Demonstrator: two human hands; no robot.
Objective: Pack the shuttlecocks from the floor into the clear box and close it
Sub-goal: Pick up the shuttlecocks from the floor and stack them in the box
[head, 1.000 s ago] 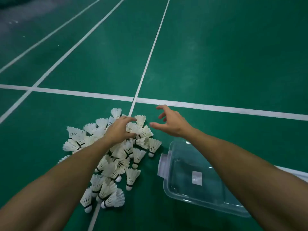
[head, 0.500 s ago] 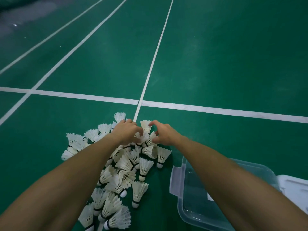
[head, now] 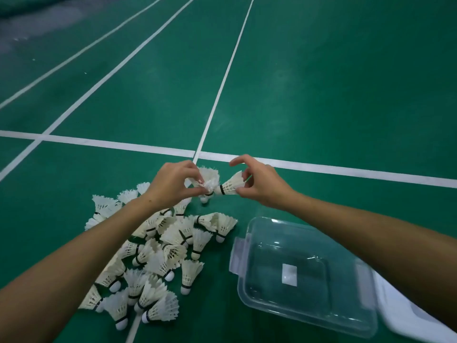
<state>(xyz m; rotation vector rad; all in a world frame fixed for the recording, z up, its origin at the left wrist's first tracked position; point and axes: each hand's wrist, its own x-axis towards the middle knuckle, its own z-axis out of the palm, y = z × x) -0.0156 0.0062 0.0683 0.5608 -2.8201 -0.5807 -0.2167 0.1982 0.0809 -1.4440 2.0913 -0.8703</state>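
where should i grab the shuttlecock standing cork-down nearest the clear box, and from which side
Take that shuttlecock by its feather skirt, coming from above. It stands upright on its cork with the skirt flaring up, apart from the pile and clear box, so fingers can close round the skirt without touching anything else.

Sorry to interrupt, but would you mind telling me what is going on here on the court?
A person is gathering shuttlecocks off a green court floor. The left hand grips one shuttlecock and the right hand pinches another, both lifted above the far end of the pile. The clear box sits open beside the pile with nothing in it yet, and its white lid lies next to it.
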